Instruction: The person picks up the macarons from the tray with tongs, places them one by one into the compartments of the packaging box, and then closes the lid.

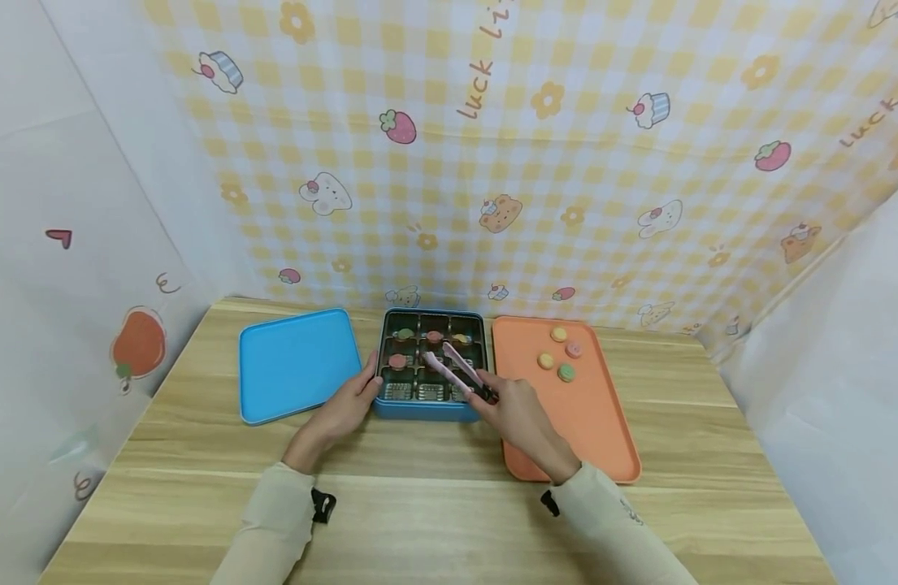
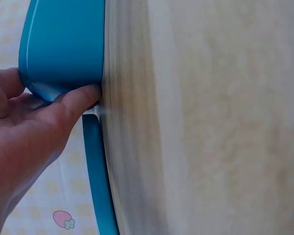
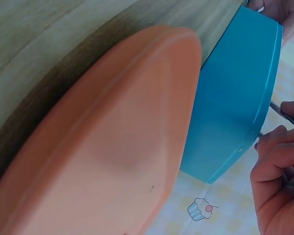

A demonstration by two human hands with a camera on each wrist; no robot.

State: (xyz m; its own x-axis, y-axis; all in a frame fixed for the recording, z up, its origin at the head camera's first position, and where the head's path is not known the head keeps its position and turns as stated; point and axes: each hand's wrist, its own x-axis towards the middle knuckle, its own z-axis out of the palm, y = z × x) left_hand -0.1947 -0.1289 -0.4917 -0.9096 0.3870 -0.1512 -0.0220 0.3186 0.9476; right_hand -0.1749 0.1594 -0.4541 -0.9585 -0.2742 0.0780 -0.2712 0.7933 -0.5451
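Observation:
The blue box has a dark divided insert with several compartments. Macarons sit in it: a green one, a red one and a yellow one along the back row, and a pink one at middle left. My left hand holds the box's left side near the front corner, thumb at the rim and a finger low on the wall. In my right hand are pink tongs, tips spread over the middle row; something reddish shows beneath them in the centre compartment.
A blue lid lies on the wooden table left of the box. Close on the right is an orange tray bearing two yellow macarons, a pink one and a green one. A patterned cloth hangs behind.

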